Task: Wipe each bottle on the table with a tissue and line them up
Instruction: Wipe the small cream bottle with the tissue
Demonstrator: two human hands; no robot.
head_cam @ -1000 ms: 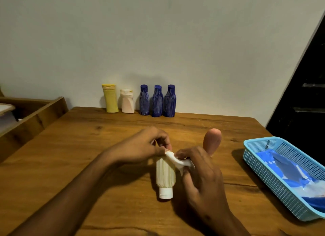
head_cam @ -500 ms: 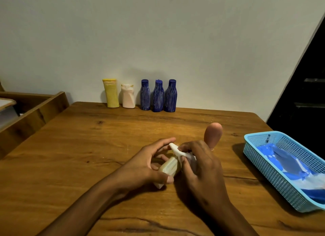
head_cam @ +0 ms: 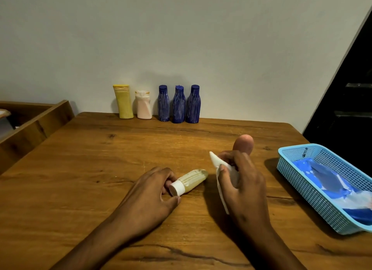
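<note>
Where it lies, bottle [head_cam: 190, 180] cap toward person.

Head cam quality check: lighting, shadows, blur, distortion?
Head view: dim, warm light; soft shadows on the wall behind the row of bottles and left of the blue basket; wide-angle bowing at the table edges; hands sharp, no obvious glare.
</note>
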